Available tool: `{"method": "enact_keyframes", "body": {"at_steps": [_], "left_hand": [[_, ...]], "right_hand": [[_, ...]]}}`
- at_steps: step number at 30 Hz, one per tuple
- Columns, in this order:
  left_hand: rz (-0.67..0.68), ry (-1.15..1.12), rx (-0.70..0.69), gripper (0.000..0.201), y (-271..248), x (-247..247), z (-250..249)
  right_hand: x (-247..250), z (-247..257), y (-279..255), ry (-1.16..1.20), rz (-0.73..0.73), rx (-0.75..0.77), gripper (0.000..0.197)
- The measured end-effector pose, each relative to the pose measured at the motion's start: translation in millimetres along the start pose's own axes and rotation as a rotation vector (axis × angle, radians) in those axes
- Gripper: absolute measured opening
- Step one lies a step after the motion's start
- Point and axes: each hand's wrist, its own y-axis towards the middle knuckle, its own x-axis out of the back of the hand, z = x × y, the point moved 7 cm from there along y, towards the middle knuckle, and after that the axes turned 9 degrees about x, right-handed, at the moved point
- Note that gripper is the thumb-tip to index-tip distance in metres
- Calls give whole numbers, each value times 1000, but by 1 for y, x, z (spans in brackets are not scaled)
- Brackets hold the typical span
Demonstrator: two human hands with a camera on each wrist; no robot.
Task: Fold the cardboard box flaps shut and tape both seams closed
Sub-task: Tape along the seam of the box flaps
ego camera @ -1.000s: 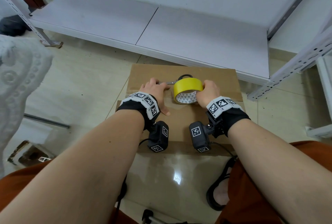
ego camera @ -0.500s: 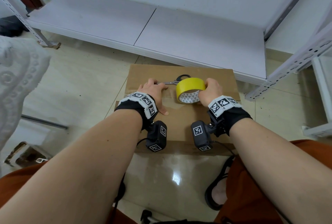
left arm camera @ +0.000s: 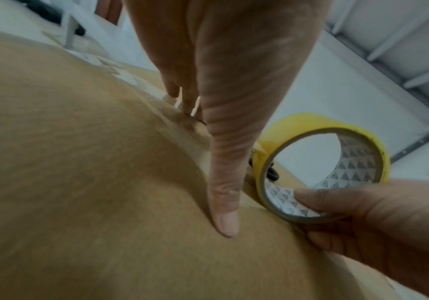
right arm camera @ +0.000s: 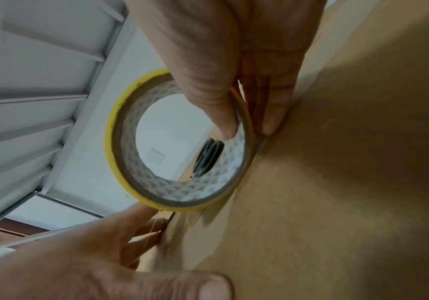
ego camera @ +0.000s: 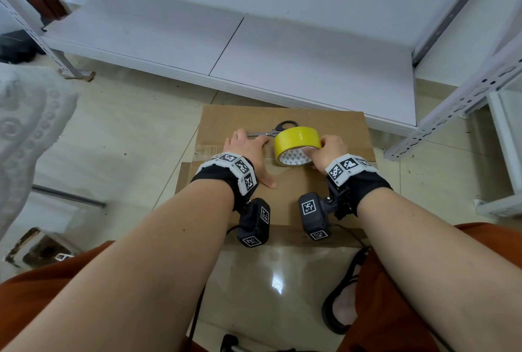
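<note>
Tape being run rightward along the top seam of the cardboard box

The yellow tape roll point(ego camera: 298, 145) is being gripped by the right hand point(ego camera: 329, 154), thumb hooked inside the core and fingers point(right arm camera: 269, 113) curled round the outside. It has been drawn a little to the right over the last second. The left hand point(ego camera: 248, 151) is being kept flat, fingers straight, on the laid strip at the seam of the box point(ego camera: 285, 190), which is lying on the floor with flaps shut. Scissors point(ego camera: 274, 130) are lying just behind the roll. Taping seems to be only partly done.
</note>
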Motion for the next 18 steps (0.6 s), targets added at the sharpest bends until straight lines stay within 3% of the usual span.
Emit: {"method": "enact_keyframes", "body": {"at_steps": [5, 9, 14, 18], "left_hand": [[-13, 7, 0, 112, -1, 2, -1], [-10, 8, 4, 112, -2, 3, -2], [-5, -7, 11, 112, -4, 2, -1], [-7, -5, 17, 112, -3, 2, 1]], "right_hand": [[2, 4, -2, -93, -2, 56, 16], [4, 0, -1, -131, -13, 75, 28], [6, 9, 1, -119, 2, 100, 5], [20, 4, 4, -115, -47, 68, 12]]}}
